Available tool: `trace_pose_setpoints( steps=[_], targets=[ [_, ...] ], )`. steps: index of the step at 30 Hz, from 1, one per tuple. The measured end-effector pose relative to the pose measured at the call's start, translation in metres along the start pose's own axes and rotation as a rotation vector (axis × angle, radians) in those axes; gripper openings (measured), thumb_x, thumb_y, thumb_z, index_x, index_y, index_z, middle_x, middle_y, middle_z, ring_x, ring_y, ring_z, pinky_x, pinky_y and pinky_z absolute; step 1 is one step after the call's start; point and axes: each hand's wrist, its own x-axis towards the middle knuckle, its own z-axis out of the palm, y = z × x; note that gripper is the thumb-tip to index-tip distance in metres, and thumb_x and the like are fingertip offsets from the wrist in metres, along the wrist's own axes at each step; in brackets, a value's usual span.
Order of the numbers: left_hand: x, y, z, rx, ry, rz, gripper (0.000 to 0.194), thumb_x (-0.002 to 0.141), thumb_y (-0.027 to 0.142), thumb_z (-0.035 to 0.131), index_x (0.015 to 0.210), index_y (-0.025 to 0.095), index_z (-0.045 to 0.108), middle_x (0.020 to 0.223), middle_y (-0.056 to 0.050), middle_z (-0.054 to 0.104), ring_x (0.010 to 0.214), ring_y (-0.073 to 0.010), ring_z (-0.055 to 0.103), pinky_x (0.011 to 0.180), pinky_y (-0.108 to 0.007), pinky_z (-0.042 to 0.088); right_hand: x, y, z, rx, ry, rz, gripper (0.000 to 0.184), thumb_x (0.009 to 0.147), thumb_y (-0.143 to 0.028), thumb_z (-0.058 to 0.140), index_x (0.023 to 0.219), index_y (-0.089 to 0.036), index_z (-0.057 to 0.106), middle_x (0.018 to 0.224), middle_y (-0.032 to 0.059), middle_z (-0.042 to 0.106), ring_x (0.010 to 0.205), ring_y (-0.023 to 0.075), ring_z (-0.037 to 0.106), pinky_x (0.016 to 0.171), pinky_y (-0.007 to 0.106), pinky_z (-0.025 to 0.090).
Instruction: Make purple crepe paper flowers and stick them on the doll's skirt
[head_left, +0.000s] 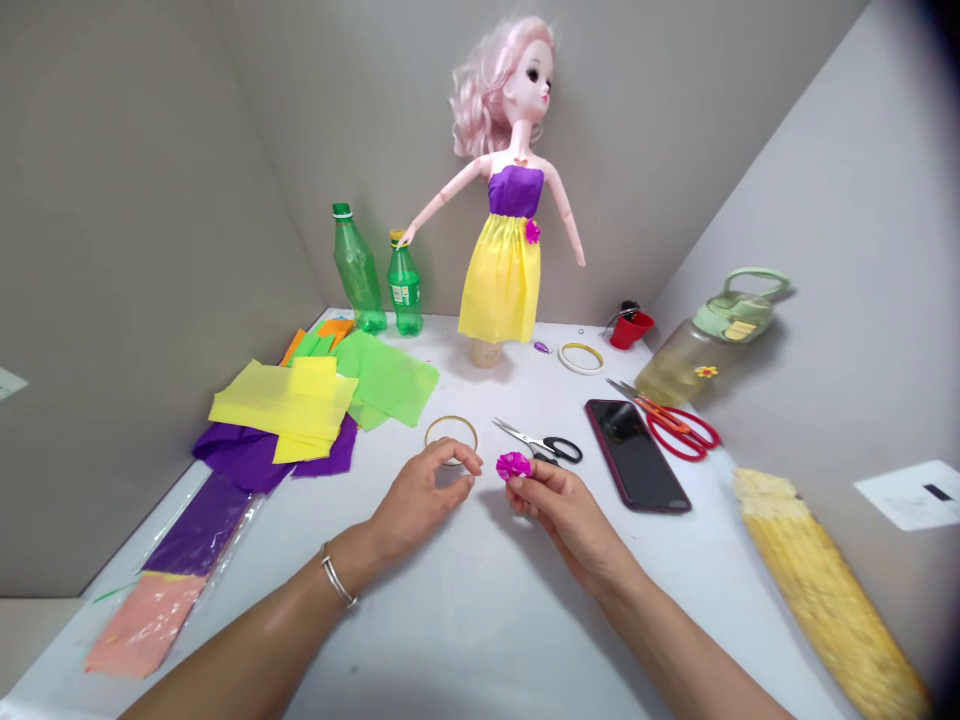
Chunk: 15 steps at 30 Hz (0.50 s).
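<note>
My right hand (562, 505) pinches a small magenta paper flower (513, 466) by its right edge, just above the middle of the table (465, 610); my left hand (420, 490) faces it, the fingers curled to a narrow gap with nothing visible between them. What worries me is pressure: squeezed too hard, the thin ruffles could crush or tear; held too loosely, the flower could slip. I can't make out its underside behind the fingers, so how well it is gathered there is a guess. A thin gold-coloured ring (451, 417) lies just beyond my left fingers and could be knocked by a careless reach. The black-handled scissors (534, 439) rest close beyond the flower, blades toward the left, so a knuckle could catch a point.

The table is pale and smooth, boxed in by plain grey walls (337, 100). Coloured sheets (285, 405) overlap at left, a doll (499, 280) stands at the far side, and a phone (637, 455) lies at right.
</note>
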Motion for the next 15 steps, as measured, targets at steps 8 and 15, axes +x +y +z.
trace_pose_setpoints(
  steps=[8, 15],
  targets=[
    [-0.0013, -0.0038, 0.0042, -0.182, -0.063, -0.011, 0.034, 0.085, 0.033, 0.064, 0.114, 0.021, 0.051, 0.112, -0.008, 0.063, 0.113, -0.0228, 0.056, 0.103, -0.039, 0.037, -0.0022, -0.0006, 0.0044, -0.239, -0.096, -0.01, 0.02, 0.076, -0.034, 0.067, 0.07, -0.015, 0.061, 0.065, -0.0018, 0.054, 0.063, 0.0123, 0.043, 0.063, 0.027, 0.032],
    [-0.0027, -0.003, 0.007, -0.263, -0.144, -0.055, 0.037, 0.083, 0.03, 0.064, 0.115, 0.02, 0.05, 0.102, -0.006, 0.062, 0.105, -0.022, 0.057, 0.096, -0.038, 0.041, -0.0051, -0.0008, 0.0066, -0.336, -0.152, -0.005, 0.016, 0.077, -0.03, 0.06, 0.072, -0.016, 0.058, 0.064, -0.0035, 0.047, 0.061, 0.0108, 0.037, 0.058, 0.025, 0.026]
  ],
)
